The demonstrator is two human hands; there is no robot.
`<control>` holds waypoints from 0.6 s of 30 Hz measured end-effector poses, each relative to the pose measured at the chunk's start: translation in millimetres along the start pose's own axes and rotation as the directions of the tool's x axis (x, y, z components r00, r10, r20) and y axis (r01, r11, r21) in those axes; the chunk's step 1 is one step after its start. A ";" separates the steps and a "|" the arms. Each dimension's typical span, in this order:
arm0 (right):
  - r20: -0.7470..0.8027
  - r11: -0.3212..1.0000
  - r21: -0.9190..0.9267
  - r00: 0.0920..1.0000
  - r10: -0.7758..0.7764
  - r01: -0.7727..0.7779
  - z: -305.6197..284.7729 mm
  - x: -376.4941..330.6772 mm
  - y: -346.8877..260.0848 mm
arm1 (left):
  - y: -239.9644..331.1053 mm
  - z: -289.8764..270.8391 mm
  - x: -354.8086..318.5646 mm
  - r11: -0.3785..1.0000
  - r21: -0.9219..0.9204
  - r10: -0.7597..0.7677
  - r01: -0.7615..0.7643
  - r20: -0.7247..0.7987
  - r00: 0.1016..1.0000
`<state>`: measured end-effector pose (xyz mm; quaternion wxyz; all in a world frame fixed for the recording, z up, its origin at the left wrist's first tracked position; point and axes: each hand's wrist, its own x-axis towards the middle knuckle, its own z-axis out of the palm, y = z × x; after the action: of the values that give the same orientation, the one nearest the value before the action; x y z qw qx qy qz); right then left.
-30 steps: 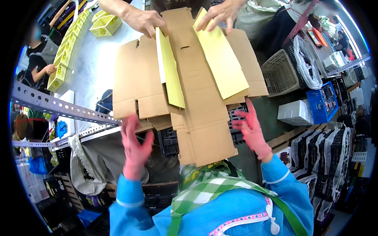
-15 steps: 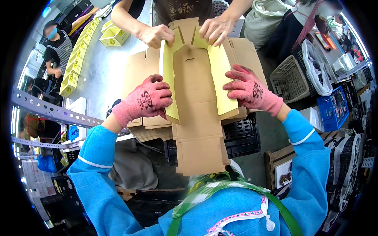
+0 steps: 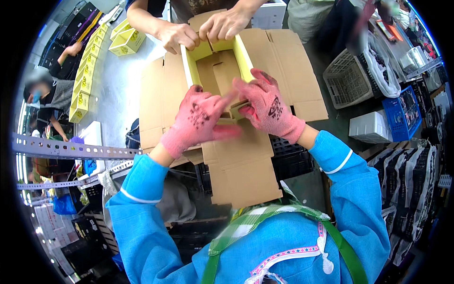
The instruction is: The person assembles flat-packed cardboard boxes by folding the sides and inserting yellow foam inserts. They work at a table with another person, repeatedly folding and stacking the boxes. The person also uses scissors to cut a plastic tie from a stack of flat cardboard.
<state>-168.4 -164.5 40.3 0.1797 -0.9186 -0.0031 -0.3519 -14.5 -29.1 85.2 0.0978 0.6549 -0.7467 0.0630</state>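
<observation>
Cardboard carton (image 3: 221,73), oblong, yellow-walled, gloved fingers (image 3: 247,90)

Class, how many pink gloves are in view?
2: one on the left hand, one on the right hand, both at the near end of the yellow box.

Right side: grey lattice crate (image 3: 347,87); white box (image 3: 370,127) just beside blue crate (image 3: 391,118). Upper right: pale sack (image 3: 302,22). Left: perforated metal rail (image 3: 75,147).
</observation>
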 end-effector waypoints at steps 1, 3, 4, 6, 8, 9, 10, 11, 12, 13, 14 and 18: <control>-0.057 0.997 0.079 0.998 0.025 -0.021 0.2 0.0 -3.5 | -0.3 -1.3 3.1 0.998 0.056 -0.004 0.000 0.062 0.998; -0.164 0.970 0.238 0.983 0.088 -0.047 1.6 -1.8 -11.7 | -0.1 15.0 -1.3 0.993 0.119 0.008 0.004 -0.100 0.995; -0.284 0.829 0.549 0.910 0.302 -0.104 0.8 -6.3 -15.5 | -0.5 16.8 -1.6 0.993 0.116 0.002 0.012 -0.121 0.993; -0.242 0.529 0.822 0.710 0.661 -0.212 5.6 -45.5 -17.6 | 4.9 19.9 -4.5 0.993 0.115 -0.007 0.026 -0.163 0.987; -0.126 0.479 0.583 0.510 0.851 -0.656 22.5 -120.5 -2.1 | 17.4 24.5 -2.1 0.993 0.119 0.003 0.022 -0.212 0.977; 0.075 0.327 0.625 0.472 0.878 -0.709 13.3 -124.1 -21.2 | 18.7 22.9 -4.4 0.990 0.131 -0.021 0.045 -0.173 0.985; 0.282 0.174 0.629 0.430 0.858 -0.758 -1.6 -117.6 -38.5 | 20.9 20.1 -9.0 0.986 0.146 -0.058 0.078 -0.139 0.989; 0.411 0.063 0.579 0.357 0.839 -0.813 -13.3 -104.2 -54.9 | 24.9 18.1 -10.1 0.985 0.152 -0.073 0.087 -0.098 0.993; 0.277 0.334 0.442 0.481 0.832 -0.833 -3.1 -114.1 -53.0 | 26.8 19.9 -12.7 0.987 0.134 -0.073 0.089 -0.120 0.990; 0.149 0.567 0.252 0.611 0.778 -0.784 5.5 -121.4 -49.4 | 24.9 22.6 -10.5 0.990 0.120 -0.057 0.075 -0.148 0.987; 0.125 0.551 0.234 0.587 0.800 -0.801 6.2 -119.2 -55.8 | 20.8 23.4 -6.7 0.990 0.116 -0.055 0.077 -0.185 0.981; 0.203 0.275 0.454 0.398 0.894 -0.848 15.4 -112.2 -69.6 | 13.5 15.2 -0.8 0.987 0.089 -0.116 0.130 -0.145 0.983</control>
<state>-252.1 -80.8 -20.1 0.5681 -0.6721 0.4188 -0.2239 -28.7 -29.9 70.7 0.1209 0.6980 -0.6920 0.1390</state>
